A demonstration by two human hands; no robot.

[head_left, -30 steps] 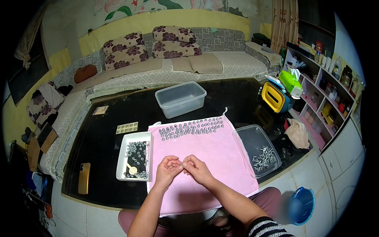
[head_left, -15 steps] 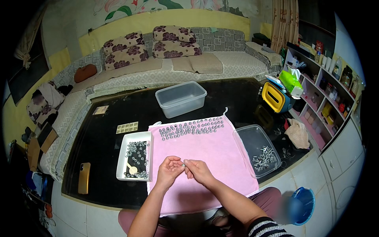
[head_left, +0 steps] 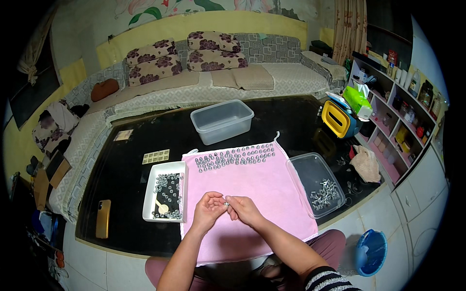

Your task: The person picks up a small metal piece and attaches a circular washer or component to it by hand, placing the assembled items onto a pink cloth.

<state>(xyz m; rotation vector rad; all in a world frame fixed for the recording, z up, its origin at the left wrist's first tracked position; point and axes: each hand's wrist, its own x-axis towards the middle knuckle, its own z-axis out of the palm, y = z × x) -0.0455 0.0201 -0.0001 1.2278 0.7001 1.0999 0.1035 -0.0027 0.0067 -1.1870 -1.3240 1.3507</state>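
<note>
My left hand [head_left: 208, 209] and my right hand [head_left: 243, 210] meet over the pink cloth [head_left: 257, 186], fingertips pinched together. Between them is a small silvery metal piece [head_left: 226, 203], mostly covered by the fingers; its exact kind is too small to tell. Beyond my hands, several small silver dome-shaped pieces [head_left: 235, 157] stand in rows along the far part of the cloth. To the left, a white tray [head_left: 146, 194] holds many clear, glassy round pieces [head_left: 167, 183] and a cream-coloured scoop [head_left: 162, 208]. On the right, a clear plastic lid [head_left: 310, 172] bears a heap of silver screw-like parts [head_left: 326, 195].
A clear plastic tub [head_left: 221, 130] stands on the black table [head_left: 126, 160] behind the cloth. A gold phone [head_left: 103, 218] and a sticker sheet [head_left: 156, 156] lie at left. At right are a yellow-and-blue box [head_left: 340, 121], a crumpled beige cloth [head_left: 365, 165] and a blue bucket [head_left: 373, 252] on the floor.
Both hands stay nearly in place. The small metal piece between the fingertips appears slightly turned or shifted; the things around it look unchanged.
</note>
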